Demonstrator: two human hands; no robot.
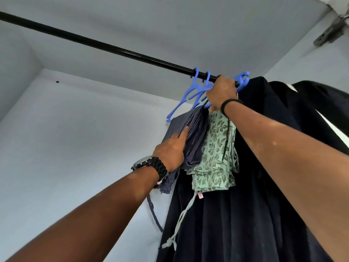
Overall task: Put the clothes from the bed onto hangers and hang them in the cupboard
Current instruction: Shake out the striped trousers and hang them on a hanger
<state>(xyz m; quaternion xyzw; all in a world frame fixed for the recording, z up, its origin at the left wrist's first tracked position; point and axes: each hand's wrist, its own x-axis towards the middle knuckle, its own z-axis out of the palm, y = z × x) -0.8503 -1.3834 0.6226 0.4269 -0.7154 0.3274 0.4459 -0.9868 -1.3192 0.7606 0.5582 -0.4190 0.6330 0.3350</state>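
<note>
I am looking up into a pale grey-white cupboard [56,148], its ceiling panel above me and its back and side walls meeting in a corner at upper left, with a small dark hole in the back wall. A black metal hanging rail [105,45] runs from the upper left down toward the middle, and a grey metal door hinge [332,29] sits at the top right corner. My right hand [221,91], with a thin black band on the wrist, is raised to the rail with its fingers curled tight around the necks of the blue plastic hangers [190,95], whose hooks sit over the rail just beside my knuckles. Below that hand hang the navy pinstriped cotton shorts [192,137] and, touching them on the right, the mint-green leaf-print shorts [215,154] with a pale drawstring trailing down. My left hand [170,150], wearing a black wristwatch [151,165], lies against the left side of the striped shorts, index finger stretched straight across the fabric and the other fingers loosely on it, not clenching anything. A dark navy garment [264,186] hangs behind and right of the shorts, filling the lower right. My right hand hides where the hangers meet the clothes, so I cannot tell how many hangers there are or which garment sits on which, and the dark garment is cut off by the frame's edge.
</note>
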